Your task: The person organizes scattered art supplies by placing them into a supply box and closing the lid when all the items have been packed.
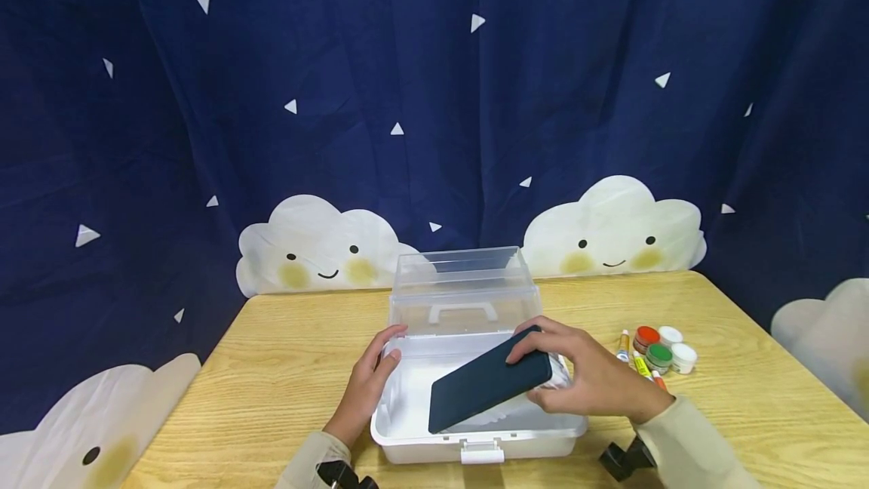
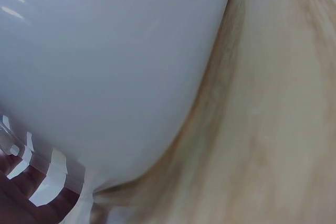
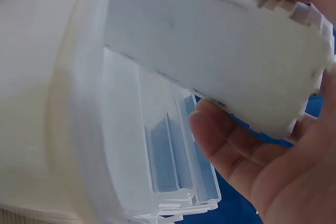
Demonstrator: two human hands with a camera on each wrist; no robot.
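Note:
A white plastic storage box stands on the table with its clear lid raised. My left hand holds the box's left rim near the back corner, thumb over the edge; in the left wrist view its fingers show only in the lower left corner. Over the inside of the box, my right hand grips a flat dark rectangular object by its right end, tilted with its left end low. The right wrist view shows that object's whitish underside with dark smudges, between thumb and fingers.
Right of the box lie small paint tubes. Beside them stand several small lidded pots, including a red one, a green one and white ones. A dark blue curtain with cloud prints hangs behind the wooden table.

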